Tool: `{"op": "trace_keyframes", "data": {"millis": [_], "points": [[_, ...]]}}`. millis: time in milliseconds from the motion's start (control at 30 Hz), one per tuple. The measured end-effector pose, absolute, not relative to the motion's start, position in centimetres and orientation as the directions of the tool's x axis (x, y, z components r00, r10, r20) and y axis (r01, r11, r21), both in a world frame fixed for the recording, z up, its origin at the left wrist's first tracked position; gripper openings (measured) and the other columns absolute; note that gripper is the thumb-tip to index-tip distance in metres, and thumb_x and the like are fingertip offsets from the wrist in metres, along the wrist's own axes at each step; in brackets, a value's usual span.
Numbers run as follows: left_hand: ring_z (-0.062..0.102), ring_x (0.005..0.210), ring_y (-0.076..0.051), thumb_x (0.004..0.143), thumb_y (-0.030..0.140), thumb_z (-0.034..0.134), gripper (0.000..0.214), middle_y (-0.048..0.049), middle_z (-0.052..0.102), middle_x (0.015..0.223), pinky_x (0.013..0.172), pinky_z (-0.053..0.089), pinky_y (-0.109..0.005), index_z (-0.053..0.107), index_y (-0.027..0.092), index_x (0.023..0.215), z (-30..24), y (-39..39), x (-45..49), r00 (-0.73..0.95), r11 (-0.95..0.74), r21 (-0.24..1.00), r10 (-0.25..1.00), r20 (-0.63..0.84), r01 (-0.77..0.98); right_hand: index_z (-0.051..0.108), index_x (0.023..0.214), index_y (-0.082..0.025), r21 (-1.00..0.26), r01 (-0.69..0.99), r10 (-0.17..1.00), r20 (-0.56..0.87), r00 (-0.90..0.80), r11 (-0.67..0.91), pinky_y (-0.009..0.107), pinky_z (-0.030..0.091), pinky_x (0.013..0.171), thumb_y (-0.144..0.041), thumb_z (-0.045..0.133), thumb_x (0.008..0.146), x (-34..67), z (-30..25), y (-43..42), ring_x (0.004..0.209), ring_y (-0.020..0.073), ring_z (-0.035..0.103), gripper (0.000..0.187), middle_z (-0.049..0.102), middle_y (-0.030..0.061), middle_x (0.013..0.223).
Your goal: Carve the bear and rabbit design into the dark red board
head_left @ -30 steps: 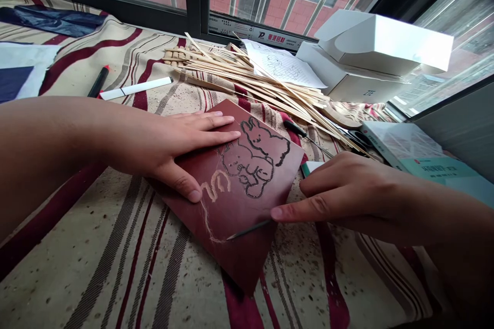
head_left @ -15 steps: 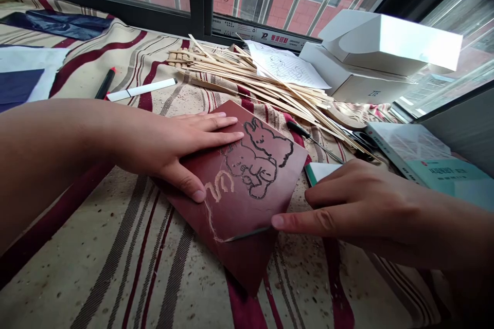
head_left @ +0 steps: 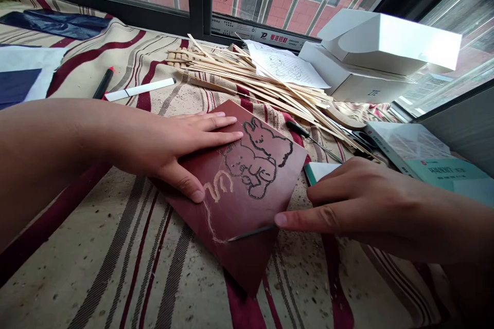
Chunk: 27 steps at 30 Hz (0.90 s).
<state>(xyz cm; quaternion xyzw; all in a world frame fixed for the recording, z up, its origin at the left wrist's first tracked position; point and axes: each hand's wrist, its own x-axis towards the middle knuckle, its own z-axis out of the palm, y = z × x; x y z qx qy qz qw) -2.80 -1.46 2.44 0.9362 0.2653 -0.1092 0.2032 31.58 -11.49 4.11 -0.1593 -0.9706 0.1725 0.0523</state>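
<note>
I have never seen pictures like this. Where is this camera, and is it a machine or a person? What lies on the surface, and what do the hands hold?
There is no machine here. The camera is worn on a person's head and looks down at their own hands. The left hand lies flat on a dark red board with a rabbit-like drawing. The right hand holds a thin pointed tool against the board. On the striped cloth beyond them lie thin wooden strips and a paper sketch. Further right are a white box and a book.
</note>
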Motion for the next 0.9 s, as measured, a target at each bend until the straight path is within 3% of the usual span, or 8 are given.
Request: {"op": "trace_keyframes", "data": {"millis": [367,800,900], "points": [[0.002,0.177,-0.044,0.085,0.095,0.067,0.126,-0.0094,0.002,0.191,0.142,0.017,-0.059,0.017,0.035,0.183,2.28,-1.35,-2.85,0.842,-0.783,0.323,0.449,-0.299,0.532,0.058,0.155,-0.027,-0.356,0.298,0.330,0.031,-0.944,0.886,0.029,0.031,0.060,-0.016,0.040,0.120,31.77,4.12,-11.46,0.062,0.0125,0.049,0.040,0.055,-0.0055,0.078],[0.003,0.177,-0.044,0.084,0.093,0.069,0.124,-0.0088,0.003,0.191,0.142,0.017,-0.058,0.019,0.036,0.183,2.31,-1.40,-2.67,0.834,-0.773,0.323,0.465,-0.297,0.546,0.053,0.160,-0.029,-0.338,0.326,0.353,0.021,-0.935,0.883,0.032,0.030,0.058,-0.005,0.041,0.114,32.05,4.20,-12.07,0.059,0.0130,0.050,0.053,0.057,-0.0050,0.079],[0.004,0.176,-0.046,0.081,0.095,0.071,0.128,-0.0087,0.003,0.191,0.141,0.020,-0.060,0.020,0.036,0.183,2.10,-1.14,-2.65,0.837,-0.775,0.326,0.460,-0.296,0.541,0.054,0.158,-0.027,-0.331,0.326,0.354,0.025,-0.935,0.886,0.033,0.030,0.057,-0.008,0.040,0.115,31.97,4.13,-12.28,0.058,0.0137,0.049,0.049,0.057,-0.0050,0.077]]}}
